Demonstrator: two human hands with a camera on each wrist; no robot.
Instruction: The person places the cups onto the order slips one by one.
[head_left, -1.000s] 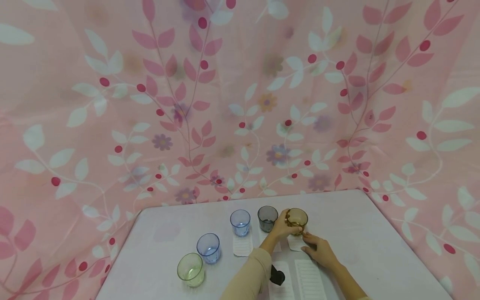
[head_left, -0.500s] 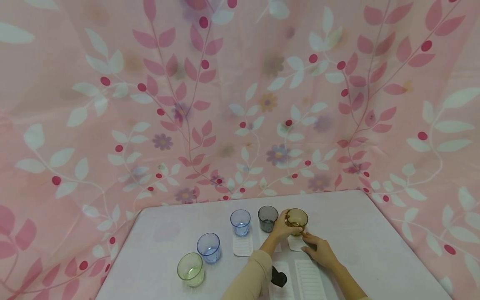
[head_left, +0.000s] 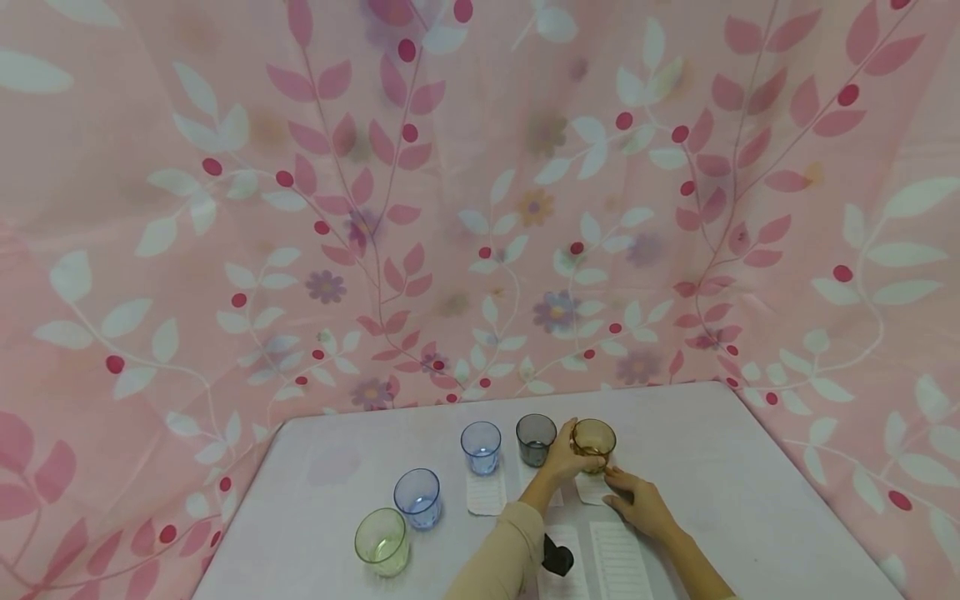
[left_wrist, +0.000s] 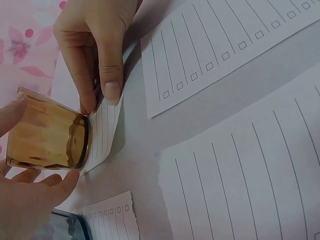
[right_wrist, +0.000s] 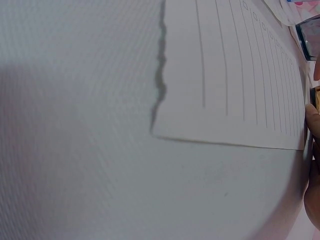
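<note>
My left hand (head_left: 558, 458) grips an amber glass (head_left: 596, 437) at the far right of the glass row, its thumb and fingers on opposite sides. The glass base is at the upper end of a small lined paper slip (head_left: 592, 489). In the left wrist view, the amber glass (left_wrist: 47, 130) lies between the left thumb and fingers (left_wrist: 45, 187). My right hand (head_left: 641, 504) is just right of the glass. Its thumb and forefinger (left_wrist: 111, 80) touch the slip (left_wrist: 105, 135) with their tips apart. At the right wrist view's edge, only part of this hand (right_wrist: 313, 175) shows.
A grey glass (head_left: 536, 440) and a blue glass (head_left: 481, 450) stand left of the amber one, with slips before them. Another blue glass (head_left: 417, 500) and a green glass (head_left: 382, 542) stand nearer left. Lined slips (head_left: 621, 562) lie in front. A floral curtain (head_left: 480, 208) hangs behind.
</note>
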